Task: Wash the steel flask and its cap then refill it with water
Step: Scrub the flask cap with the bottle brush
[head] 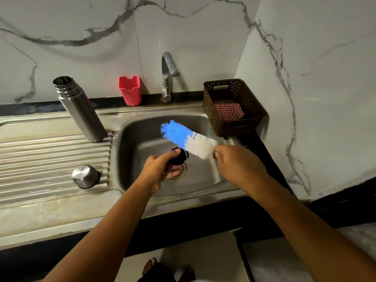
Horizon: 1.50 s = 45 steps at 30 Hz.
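Over steel sink basin (130, 143), left hand (160, 169) gripped small dark stopper (179, 156); right hand (238, 165) pinched blue-and-white bottle brush (189, 139). Open cylindrical steel flask (79, 110) and domed steel cap (85, 176) stood left of basin. Scrubbing likely needed bristles turned into stopper's grooves.

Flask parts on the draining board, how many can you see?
2. The flask stands open at the back by the sink; its steel cap sits nearer the front. The left hand grips a dark piece, possibly a third part.
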Each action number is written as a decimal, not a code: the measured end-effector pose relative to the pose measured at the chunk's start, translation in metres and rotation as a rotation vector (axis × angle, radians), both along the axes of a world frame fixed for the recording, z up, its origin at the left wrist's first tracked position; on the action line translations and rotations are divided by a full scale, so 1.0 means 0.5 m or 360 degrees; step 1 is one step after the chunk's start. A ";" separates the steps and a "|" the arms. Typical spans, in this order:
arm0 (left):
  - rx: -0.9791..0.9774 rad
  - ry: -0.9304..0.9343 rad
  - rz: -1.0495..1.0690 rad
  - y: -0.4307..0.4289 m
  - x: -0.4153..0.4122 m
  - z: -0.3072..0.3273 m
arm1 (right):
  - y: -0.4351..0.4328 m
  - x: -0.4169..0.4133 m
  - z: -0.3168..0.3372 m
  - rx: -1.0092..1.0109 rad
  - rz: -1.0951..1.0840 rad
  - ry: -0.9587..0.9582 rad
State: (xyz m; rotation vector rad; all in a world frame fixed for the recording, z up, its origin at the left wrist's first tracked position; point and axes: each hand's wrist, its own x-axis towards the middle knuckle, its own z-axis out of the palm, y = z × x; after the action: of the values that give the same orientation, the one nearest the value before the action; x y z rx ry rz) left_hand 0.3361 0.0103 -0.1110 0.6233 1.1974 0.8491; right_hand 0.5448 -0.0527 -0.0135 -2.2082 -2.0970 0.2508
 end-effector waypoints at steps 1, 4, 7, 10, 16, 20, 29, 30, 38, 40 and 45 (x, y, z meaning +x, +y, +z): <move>0.0014 0.0005 0.0017 0.002 -0.006 0.003 | -0.009 0.004 0.001 -0.0005 -0.0007 0.0035; 0.0020 -0.0063 0.0021 0.002 -0.007 0.012 | -0.014 0.002 -0.009 -0.0032 -0.0045 0.0084; 0.0045 -0.0114 -0.0029 -0.005 0.004 0.019 | -0.003 -0.001 -0.025 -0.0040 -0.0080 0.0127; 0.0093 -0.0114 -0.0022 -0.005 0.000 0.015 | -0.007 0.008 -0.001 -0.0020 -0.0076 0.0127; 0.0156 0.0054 0.0043 0.007 -0.018 0.011 | -0.065 0.004 0.093 -0.0021 0.0003 -0.0296; 0.0153 0.0083 -0.0283 -0.016 0.032 0.024 | -0.027 -0.063 0.060 -0.0129 0.0105 -0.0490; 0.0049 0.0061 -0.0123 0.003 -0.011 0.016 | -0.052 -0.079 0.091 -0.0084 0.0161 -0.0584; 0.0059 0.0047 -0.0181 -0.007 0.006 0.026 | -0.038 -0.090 0.081 -0.0118 0.0161 -0.0575; -0.0014 -0.0017 0.0041 0.007 -0.047 0.014 | -0.049 -0.061 0.109 -0.0022 0.0141 -0.0607; 0.0053 -0.0009 -0.0139 -0.005 -0.018 0.028 | -0.055 -0.090 0.099 -0.0049 0.0192 -0.0600; 0.0055 -0.0030 -0.0142 -0.026 0.013 0.027 | 0.001 -0.076 0.097 -0.0125 0.0024 -0.0524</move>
State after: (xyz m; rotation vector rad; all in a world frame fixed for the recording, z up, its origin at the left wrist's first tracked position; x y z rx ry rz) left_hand 0.3428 -0.0025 -0.0977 0.6904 1.1317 0.8003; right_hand 0.5069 -0.0520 0.0350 -2.4218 -2.2990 -0.0348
